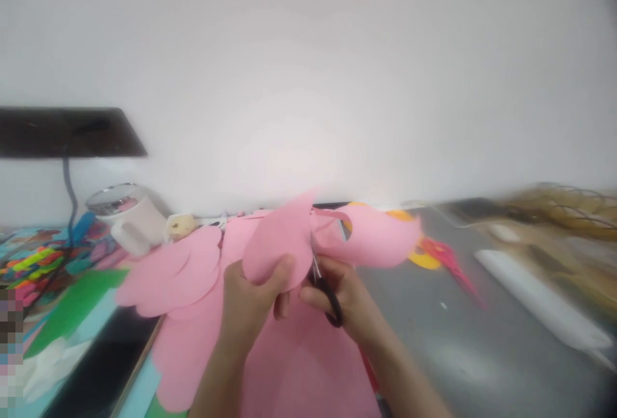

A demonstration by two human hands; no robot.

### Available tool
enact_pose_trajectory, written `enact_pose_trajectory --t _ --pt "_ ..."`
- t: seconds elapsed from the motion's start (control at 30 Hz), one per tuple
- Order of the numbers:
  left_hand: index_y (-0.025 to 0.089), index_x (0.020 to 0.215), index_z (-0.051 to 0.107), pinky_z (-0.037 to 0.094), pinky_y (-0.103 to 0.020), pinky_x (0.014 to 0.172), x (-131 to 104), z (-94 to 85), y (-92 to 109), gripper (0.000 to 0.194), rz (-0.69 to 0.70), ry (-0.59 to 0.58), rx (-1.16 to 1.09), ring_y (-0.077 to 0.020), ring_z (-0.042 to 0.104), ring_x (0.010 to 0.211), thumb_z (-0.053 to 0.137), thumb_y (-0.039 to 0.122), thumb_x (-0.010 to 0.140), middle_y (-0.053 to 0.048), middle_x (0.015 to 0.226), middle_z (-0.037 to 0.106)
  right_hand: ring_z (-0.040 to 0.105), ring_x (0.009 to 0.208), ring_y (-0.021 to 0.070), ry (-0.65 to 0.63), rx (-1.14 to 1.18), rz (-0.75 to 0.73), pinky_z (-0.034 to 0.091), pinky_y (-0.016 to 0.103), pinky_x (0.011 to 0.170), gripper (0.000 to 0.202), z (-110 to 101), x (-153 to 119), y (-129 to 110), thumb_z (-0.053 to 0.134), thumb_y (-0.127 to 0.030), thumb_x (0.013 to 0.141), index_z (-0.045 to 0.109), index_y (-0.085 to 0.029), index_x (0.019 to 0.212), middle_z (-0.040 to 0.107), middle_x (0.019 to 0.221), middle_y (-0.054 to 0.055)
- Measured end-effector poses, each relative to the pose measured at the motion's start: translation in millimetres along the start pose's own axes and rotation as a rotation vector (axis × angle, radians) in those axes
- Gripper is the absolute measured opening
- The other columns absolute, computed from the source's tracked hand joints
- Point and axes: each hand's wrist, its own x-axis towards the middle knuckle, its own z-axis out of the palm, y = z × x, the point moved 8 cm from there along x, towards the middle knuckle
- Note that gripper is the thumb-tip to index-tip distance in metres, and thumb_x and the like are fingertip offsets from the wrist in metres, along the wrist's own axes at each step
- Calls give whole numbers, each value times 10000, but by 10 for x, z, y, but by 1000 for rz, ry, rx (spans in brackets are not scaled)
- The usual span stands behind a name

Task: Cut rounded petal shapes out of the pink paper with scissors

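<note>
Head cam, worn up top, looks fwd & down, hands at mid-range.

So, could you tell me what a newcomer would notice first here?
Probably the pink sheet in the middle, held by the left hand while the right works black-handled scissors. Next, the scalloped pink cutouts at left and hot-pink scissors at right.

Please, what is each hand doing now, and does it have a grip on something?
Left hand: closed grip on a piece of pink paper.
Right hand: holding scissors with black handles, blades at the paper.
</note>
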Motion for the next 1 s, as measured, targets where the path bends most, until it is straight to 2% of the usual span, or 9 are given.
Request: enact_pose_trajectory --t 0.17,0.6,0.83,1.0 --pt "202 315 406 353 -241 383 5 -15 -19 443 -12 -20 -10 -74 360 282 664 279 667 32 272 410 314 538 91 7 39 23 297 224 492 373 -4 -1 35 791 -409 646 493 -184 648 379 582 -57" --pt "220 306 373 335 -244 366 2 -24 10 476 15 -6 10 -73 325 286 635 340 685 32 269 370 285 533 88 -7 -15 0 240 227 485 355 1 -6 14 751 -439 695 511 -181 660 343 571 -62" --pt "203 313 402 344 -239 382 5 -17 -6 440 5 -29 -7 -77 364 299 649 255 673 28 283 397 303 535 92 -6 -29 11 247 234 488 278 -2 -18 17 714 -395 729 550 -176 677 365 574 -56" --pt "202 319 412 344 -245 386 24 -25 -28 457 6 -20 -11 -82 372 305 650 320 692 24 286 408 329 528 93 2 -15 38 265 232 485 222 -7 -19 47 705 -347 721 572 -174 681 392 567 -54"
